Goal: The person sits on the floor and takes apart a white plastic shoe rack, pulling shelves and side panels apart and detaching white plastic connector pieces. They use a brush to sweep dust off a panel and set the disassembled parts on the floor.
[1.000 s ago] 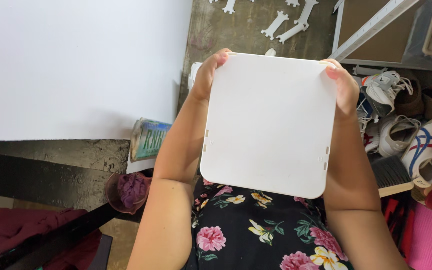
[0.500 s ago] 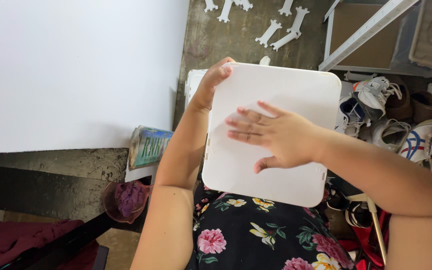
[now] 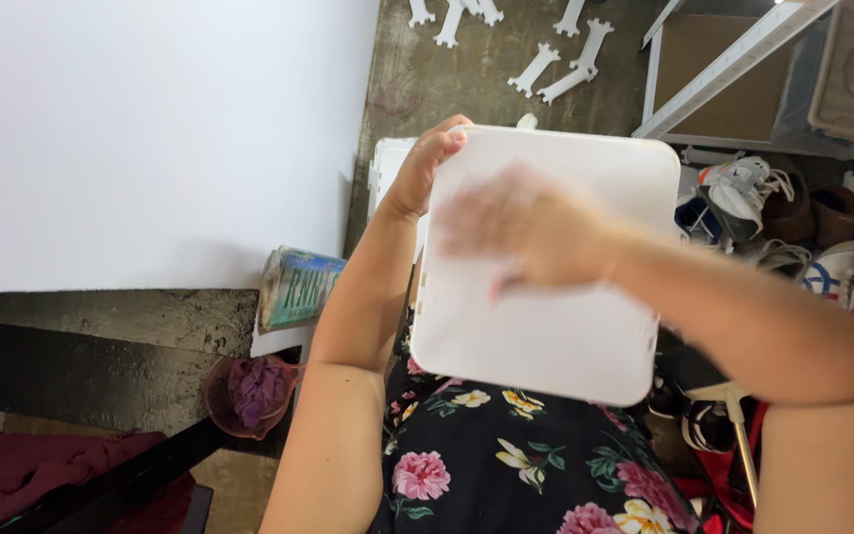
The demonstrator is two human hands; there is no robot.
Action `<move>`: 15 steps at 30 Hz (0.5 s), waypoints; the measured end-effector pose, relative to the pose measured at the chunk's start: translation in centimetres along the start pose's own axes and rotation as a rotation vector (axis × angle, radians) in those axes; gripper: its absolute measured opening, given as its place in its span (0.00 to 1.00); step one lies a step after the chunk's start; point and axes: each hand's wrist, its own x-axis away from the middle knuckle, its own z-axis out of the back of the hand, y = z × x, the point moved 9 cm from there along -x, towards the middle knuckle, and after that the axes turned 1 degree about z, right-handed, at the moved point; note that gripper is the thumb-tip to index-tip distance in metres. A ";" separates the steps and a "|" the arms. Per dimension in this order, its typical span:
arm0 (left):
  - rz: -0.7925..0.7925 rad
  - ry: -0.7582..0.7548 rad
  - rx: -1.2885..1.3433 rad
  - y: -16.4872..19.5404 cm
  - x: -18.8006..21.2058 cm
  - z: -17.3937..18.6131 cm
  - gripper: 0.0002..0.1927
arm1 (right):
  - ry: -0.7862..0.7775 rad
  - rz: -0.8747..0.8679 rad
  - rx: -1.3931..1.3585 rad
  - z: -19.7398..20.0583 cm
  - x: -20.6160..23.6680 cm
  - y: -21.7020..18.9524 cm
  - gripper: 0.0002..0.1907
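Floral fabric point(image 3: 506, 470), black with pink and yellow blooms, covers the person's lap at the bottom of the view. Just above it a white panel point(image 3: 565, 336), square with rounded corners, is held up over the lap, its flat face toward the camera and its lower edge overlapping the fabric.

Gripping the panel's upper left corner is the left hand point(image 3: 432, 168), fingers curled over the top edge and thumb along the side, closed firmly on it. Across the panel's face lies the right hand point(image 3: 521, 232), blurred, palm down and fingers spread, open rather than gripping; whether it presses the surface or hovers just over it, I cannot tell. Its forearm runs off toward the lower right.

Left of the lap, down on the floor, sits a brown bowl point(image 3: 249, 396) with purple cloth bunched inside, and near it a maroon cloth point(image 3: 42, 480) in the corner. Just above the bowl a small plate with a teal face point(image 3: 298, 287) leans against the foot of a large white board point(image 3: 150, 138) that fills the upper left.

To the right of the panel, shoes point(image 3: 753, 208) lie in a jumble. Farther off, on the concrete floor, white bone-shaped pieces point(image 3: 551, 69) are scattered, and a white frame bar point(image 3: 733, 59) slants across the upper right.
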 end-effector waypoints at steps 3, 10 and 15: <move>-0.052 0.001 -0.017 -0.2 0.3 0.2 0.18 | -0.200 -0.714 -0.023 -0.6 4.1 13.0 0.36; 0.058 0.077 0.304 -3.7 -1.3 1.7 0.21 | -0.002 -0.273 -0.157 -3.8 -0.2 3.9 0.57; 0.063 0.123 0.234 -4.2 -1.7 2.5 0.21 | -0.188 0.616 -0.738 0.2 3.1 -15.9 0.44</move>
